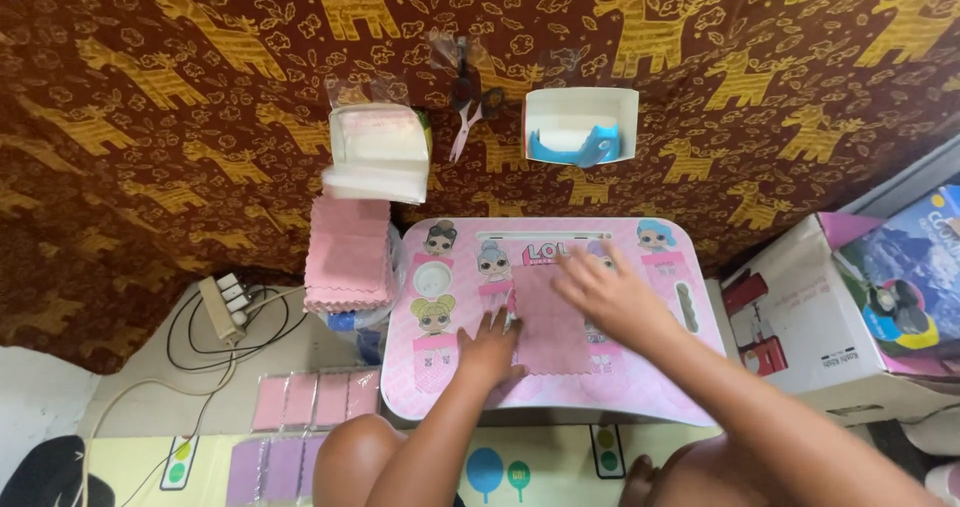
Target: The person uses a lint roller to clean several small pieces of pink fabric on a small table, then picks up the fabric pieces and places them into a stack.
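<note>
Head view is looking straight down over the person's knees at a small pink bench (640, 387) printed with cartoon dolls. Nearest the camera, on the floor mat at lower left, clear packets of pink and lilac cloths (310, 399) are lying side by side in rows. On the bench, the left hand (490, 347) is resting flat at the left edge of a pink cloth square (550, 322), its fingers spread and pressing down rather than gripping. The right hand (605, 289) is lying across the cloth's upper right side, fingers stretched out open and touching the fabric; it is slightly blurred. The cloth itself is sitting flat near the middle of the bench top, between the two hands.

Just left of the bench, a stack of pink zigzag-edged cloths (347, 257) is standing, and a white power strip (224, 305) with dark cables is lying on the floor beyond it. At the right, cardboard boxes (810, 317) are sitting beside the bench.

Farther off, on the brown giraffe-print fabric (150, 117), an open white box (378, 152) is holding clear plastic sleeves, some spilling out in front. Pink-handled scissors (468, 107) are lying between that box and a second white box (580, 125), which is holding a blue tape dispenser (572, 147).
</note>
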